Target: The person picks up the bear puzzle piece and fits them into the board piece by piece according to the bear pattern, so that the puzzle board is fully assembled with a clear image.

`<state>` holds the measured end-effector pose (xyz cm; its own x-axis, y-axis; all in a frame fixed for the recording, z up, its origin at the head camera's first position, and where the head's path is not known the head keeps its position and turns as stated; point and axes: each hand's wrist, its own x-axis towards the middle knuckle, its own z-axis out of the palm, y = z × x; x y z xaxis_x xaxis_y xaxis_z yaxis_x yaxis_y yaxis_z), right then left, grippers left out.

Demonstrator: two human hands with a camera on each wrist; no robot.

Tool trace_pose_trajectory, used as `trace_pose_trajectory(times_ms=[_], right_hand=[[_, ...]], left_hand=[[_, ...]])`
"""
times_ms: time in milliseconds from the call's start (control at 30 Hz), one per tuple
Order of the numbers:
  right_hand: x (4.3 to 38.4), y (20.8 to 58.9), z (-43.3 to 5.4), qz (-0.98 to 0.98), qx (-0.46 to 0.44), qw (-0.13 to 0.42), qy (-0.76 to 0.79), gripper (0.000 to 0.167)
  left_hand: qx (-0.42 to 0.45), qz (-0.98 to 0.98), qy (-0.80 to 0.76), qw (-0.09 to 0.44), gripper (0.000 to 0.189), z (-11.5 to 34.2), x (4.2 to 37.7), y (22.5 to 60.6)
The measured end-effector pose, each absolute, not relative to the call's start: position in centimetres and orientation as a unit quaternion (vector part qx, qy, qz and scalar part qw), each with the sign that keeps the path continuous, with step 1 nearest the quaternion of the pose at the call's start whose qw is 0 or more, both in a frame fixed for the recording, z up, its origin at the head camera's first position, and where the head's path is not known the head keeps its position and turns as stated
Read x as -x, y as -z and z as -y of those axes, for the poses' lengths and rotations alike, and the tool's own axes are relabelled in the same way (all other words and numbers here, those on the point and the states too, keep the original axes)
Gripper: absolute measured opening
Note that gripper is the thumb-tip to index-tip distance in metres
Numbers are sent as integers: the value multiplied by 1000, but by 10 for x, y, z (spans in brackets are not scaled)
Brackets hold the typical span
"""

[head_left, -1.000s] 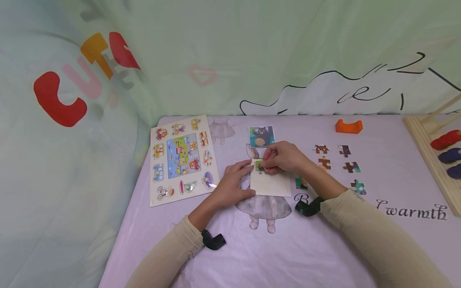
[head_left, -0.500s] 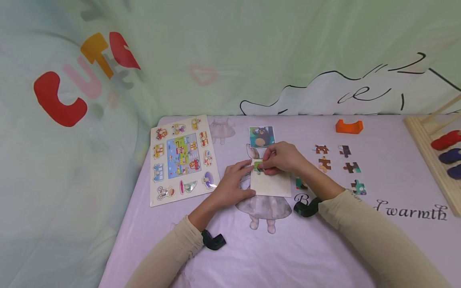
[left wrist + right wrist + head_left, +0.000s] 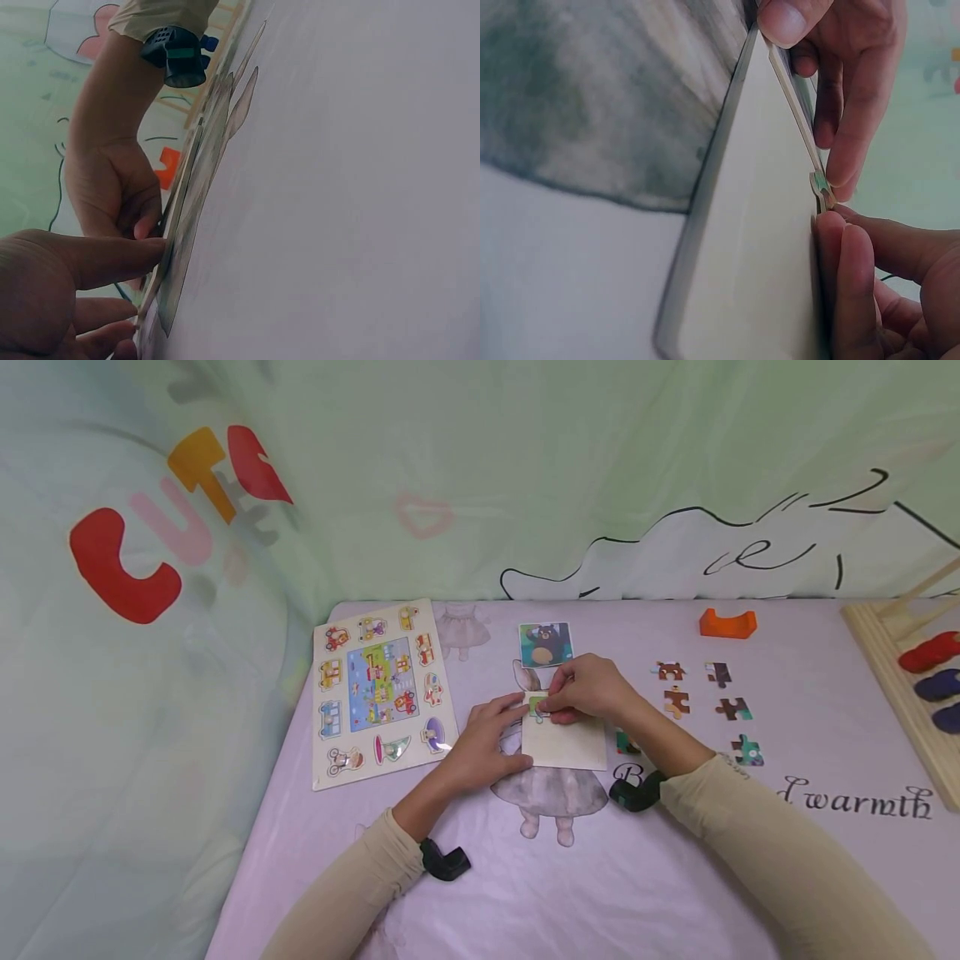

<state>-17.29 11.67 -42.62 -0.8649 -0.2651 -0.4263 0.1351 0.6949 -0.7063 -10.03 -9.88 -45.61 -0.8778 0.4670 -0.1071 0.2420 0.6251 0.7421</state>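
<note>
A square pale wooden puzzle tray [image 3: 566, 745] lies in the middle of the table. My right hand [image 3: 588, 687] pinches a green jigsaw piece [image 3: 535, 704] at the tray's upper left corner; the fingertips cover part of it. With straight fingers and thumb, my left hand [image 3: 489, 745] rests against the tray's left edge, and its thumb [image 3: 124, 259] touches the rim in the left wrist view. In the right wrist view the piece [image 3: 822, 185] sits in that corner, between fingers of both hands. A bear picture card [image 3: 545, 644] lies just behind the tray.
Several loose jigsaw pieces [image 3: 677, 701] lie to the right, one partly hidden by the right forearm [image 3: 627, 742]. An orange block [image 3: 727, 624] stands behind them. A vehicle peg puzzle [image 3: 380, 693] lies left; a wooden rack [image 3: 900, 693] stands at the far right.
The right hand and wrist have shifted very slightly left, and the green piece has turned or settled a little in the tray corner. The left hand has stayed in place.
</note>
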Motion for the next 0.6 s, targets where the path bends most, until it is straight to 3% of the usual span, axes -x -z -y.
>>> trace_pose_trajectory(times_ms=[600], right_hand=[[173, 424, -118, -882, 30, 261, 392, 25]], left_hand=[[-194, -890, -385, 146, 78, 98, 101, 457]])
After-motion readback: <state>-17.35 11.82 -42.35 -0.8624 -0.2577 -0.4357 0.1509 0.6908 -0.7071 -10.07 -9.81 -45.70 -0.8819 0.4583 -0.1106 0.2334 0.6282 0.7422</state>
